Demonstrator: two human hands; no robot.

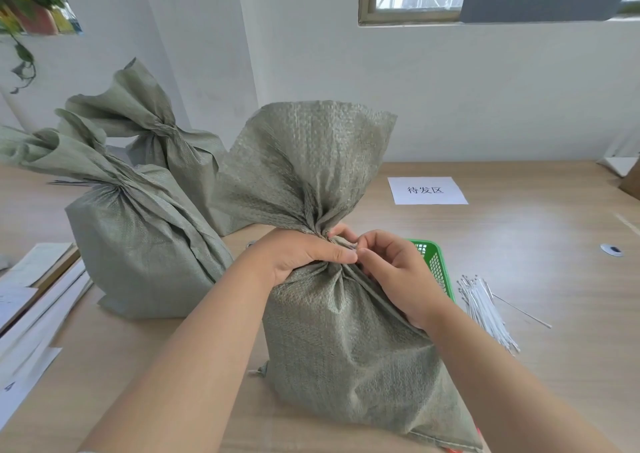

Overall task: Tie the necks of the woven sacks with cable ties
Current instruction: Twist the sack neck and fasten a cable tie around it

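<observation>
The sack (346, 342) stands upright on the table (536, 245), right under both hands. It is grey-green woven plastic, full and boxy below, creased on its front. Its neck (320, 233) is gathered into tight pleats, and above that the loose top fans out wide and stands tall beyond the hands.

The left hand (298, 255) grips the neck, fingers wrapped round the far side and thumb lying across the near side. The right hand (398, 272) rests its heel on the sack's shoulder, with its fingers bent in at the neck and the tips meeting the left thumb. Whether they pinch a tie or only cloth, I cannot tell; no tie shows plainly on the neck.

Left of the left hand stands a second sack (138, 245), its neck already bunched and its top flopping leftward. A third sack (173, 148) stands behind it, farther from the hands, also cinched.

Just right of the right hand, partly hidden by it, is a green basket (434, 265). Beyond that lies a bundle of white ties (485, 307), and one loose tie (519, 310) lies beside it. A paper label (427, 190) with printed characters lies past the right hand. Flat papers (34, 297) lie far left of the left arm.
</observation>
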